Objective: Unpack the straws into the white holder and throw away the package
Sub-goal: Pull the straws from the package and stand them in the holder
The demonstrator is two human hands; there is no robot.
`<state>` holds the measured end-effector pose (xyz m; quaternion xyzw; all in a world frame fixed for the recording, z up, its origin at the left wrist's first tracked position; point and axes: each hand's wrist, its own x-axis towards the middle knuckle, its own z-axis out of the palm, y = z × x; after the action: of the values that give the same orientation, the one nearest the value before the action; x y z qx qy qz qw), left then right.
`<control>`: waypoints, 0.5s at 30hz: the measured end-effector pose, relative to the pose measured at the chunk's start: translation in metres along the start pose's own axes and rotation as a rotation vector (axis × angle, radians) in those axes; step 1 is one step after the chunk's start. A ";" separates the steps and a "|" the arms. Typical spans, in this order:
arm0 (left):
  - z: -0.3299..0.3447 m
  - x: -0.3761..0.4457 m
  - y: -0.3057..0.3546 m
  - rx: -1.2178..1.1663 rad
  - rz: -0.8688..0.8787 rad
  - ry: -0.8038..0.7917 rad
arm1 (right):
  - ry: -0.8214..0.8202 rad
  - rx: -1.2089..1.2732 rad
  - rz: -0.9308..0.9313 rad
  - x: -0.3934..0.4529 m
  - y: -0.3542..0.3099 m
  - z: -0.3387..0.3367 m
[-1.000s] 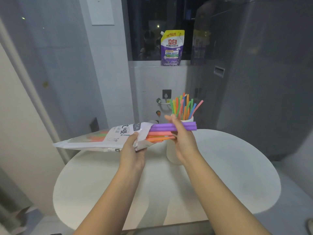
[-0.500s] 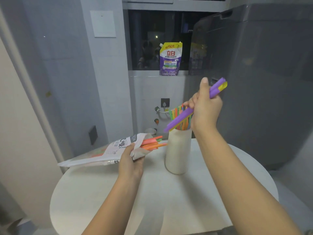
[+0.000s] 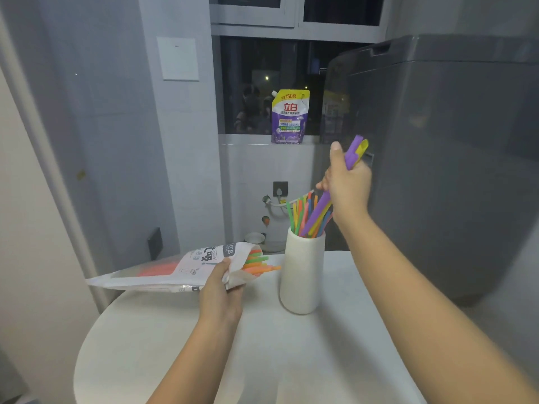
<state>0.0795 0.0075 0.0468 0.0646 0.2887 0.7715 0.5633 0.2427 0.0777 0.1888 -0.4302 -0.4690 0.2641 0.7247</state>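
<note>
Straws (image 3: 351, 154) in right hand (image 3: 348, 188), tips inside holder (image 3: 303, 275).

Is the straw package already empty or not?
Not empty. Orange and green straws stick out of the package held in the left hand.

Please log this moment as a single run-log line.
right hand: lowering purple and yellow straws into white holder | left hand: holding package, straws left inside
</note>
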 end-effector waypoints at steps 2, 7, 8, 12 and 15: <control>0.000 0.000 0.001 0.014 0.002 0.005 | -0.067 -0.125 0.027 -0.003 0.012 0.001; 0.001 0.000 0.002 0.009 0.010 0.008 | -0.104 -0.363 -0.075 -0.011 0.039 -0.001; 0.002 -0.001 0.002 0.005 0.012 0.009 | -0.080 -0.308 -0.086 -0.013 0.040 -0.003; 0.004 -0.001 0.001 -0.017 0.026 0.007 | -0.079 -0.229 -0.228 -0.018 0.041 -0.009; 0.005 -0.001 0.001 -0.010 0.025 0.007 | -0.280 -0.624 -0.395 -0.025 0.052 -0.012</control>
<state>0.0810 0.0085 0.0514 0.0625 0.2860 0.7802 0.5528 0.2444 0.0792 0.1299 -0.4910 -0.6949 0.0205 0.5250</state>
